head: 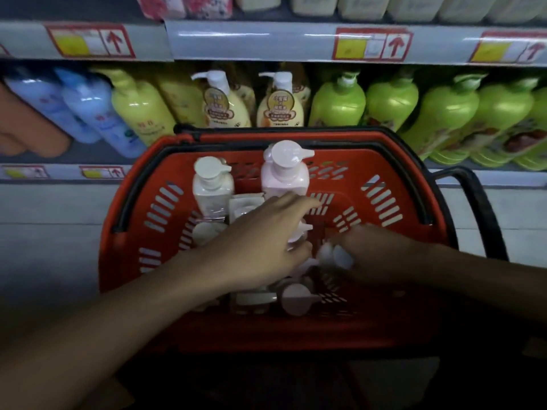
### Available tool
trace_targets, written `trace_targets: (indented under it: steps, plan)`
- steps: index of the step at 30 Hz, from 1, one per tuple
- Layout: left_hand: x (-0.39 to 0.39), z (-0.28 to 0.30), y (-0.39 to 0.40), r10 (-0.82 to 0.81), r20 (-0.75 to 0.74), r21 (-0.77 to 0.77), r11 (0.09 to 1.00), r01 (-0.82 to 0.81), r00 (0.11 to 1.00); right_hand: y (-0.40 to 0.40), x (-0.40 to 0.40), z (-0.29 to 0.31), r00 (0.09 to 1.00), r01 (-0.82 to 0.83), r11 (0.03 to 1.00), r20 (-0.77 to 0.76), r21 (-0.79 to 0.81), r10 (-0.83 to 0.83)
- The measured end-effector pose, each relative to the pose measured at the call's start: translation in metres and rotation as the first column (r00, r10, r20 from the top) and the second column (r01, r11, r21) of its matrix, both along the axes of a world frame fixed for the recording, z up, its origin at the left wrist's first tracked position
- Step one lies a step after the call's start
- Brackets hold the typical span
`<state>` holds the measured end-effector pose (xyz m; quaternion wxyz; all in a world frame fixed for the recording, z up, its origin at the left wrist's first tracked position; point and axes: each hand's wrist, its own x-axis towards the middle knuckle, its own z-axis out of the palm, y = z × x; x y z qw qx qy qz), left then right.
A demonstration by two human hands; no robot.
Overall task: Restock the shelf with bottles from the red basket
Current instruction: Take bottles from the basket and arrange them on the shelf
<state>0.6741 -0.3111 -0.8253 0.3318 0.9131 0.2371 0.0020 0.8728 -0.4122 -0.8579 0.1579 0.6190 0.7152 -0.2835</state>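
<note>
While both hands reach into the red basket (142, 232), the step looks like picking up bottles. Left hand (260, 247) curls over a white pump bottle (300, 232); right hand (381, 255) pinches another pump top (334, 255). Next: lift clear, then set them on the shelf (266, 39) behind the basket.

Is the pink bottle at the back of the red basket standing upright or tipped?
Upright: the pink bottle stands in the red basket, pump cap on top.

Upright pump bottles (284, 170) in red basket (133, 208)
</note>
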Motion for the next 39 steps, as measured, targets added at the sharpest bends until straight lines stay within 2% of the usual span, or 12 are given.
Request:
trace_targets:
  steps: [3, 6, 10, 13, 19, 20, 22, 23, 25, 27, 31, 39]
  plan:
    - [-0.002, -0.006, -0.002, -0.034, -0.006, 0.063, 0.997, 0.034, 0.999, 0.006, 0.004, 0.027, 0.935, 0.337, 0.936, 0.075, 0.104, -0.346]
    - [0.002, -0.012, -0.013, -0.038, 0.029, 0.071, 0.997, 0.036, 0.999, 0.016, 0.017, 0.073, 0.707, 0.706, 0.707, -0.089, 0.034, -0.701]
    - [0.024, -0.021, -0.029, -0.043, 0.064, -0.046, 0.998, 0.046, 0.997, 0.004, 0.023, 0.129, 0.512, 0.857, 0.506, -0.290, 0.101, -0.809]
    - [0.041, -0.021, -0.041, 0.034, 0.168, -0.190, 0.982, -0.001, 0.985, -0.007, 0.018, 0.154, 0.488, 0.872, 0.461, -0.326, 0.161, -0.809]
    - [0.049, 0.000, -0.037, 0.447, 0.367, -0.353, 0.878, -0.323, 0.816, -0.004, -0.004, 0.170, 0.659, 0.744, 0.418, -0.471, 0.521, -0.587]
    - [0.050, 0.008, -0.027, 0.512, 0.364, -0.434, 0.832, -0.345, 0.778, 0.000, -0.005, 0.171, 0.549, 0.833, 0.381, -0.675, 0.400, -0.493]
    - [0.050, 0.025, -0.004, 0.647, 0.315, -0.662, 0.674, -0.328, 0.695, 0.008, -0.009, 0.169, 0.148, 0.926, 0.376, -0.944, 0.027, -0.296]
    - [0.048, 0.035, 0.007, 0.705, 0.257, -0.782, 0.553, -0.287, 0.661, 0.009, -0.008, 0.163, 0.112, 0.936, 0.351, -0.969, 0.028, -0.221]
    - [0.039, 0.053, 0.025, 0.732, 0.122, -0.913, 0.348, -0.213, 0.670, 0.009, -0.002, 0.142, 0.355, 0.916, 0.282, -0.904, 0.286, -0.238]
    - [0.026, 0.064, 0.038, 0.721, 0.052, -0.943, 0.264, -0.205, 0.691, 0.011, 0.001, 0.124, 0.413, 0.880, 0.387, -0.846, 0.275, -0.338]
    - [0.011, 0.074, 0.048, 0.676, 0.103, -0.967, 0.240, -0.085, 0.730, 0.016, -0.010, 0.102, 0.268, 0.779, 0.626, -0.881, -0.041, -0.390]
    - [0.011, 0.089, 0.032, 0.595, 0.197, -0.910, 0.406, -0.080, 0.779, 0.024, -0.021, 0.101, 0.199, 0.749, 0.659, -0.926, -0.067, -0.320]
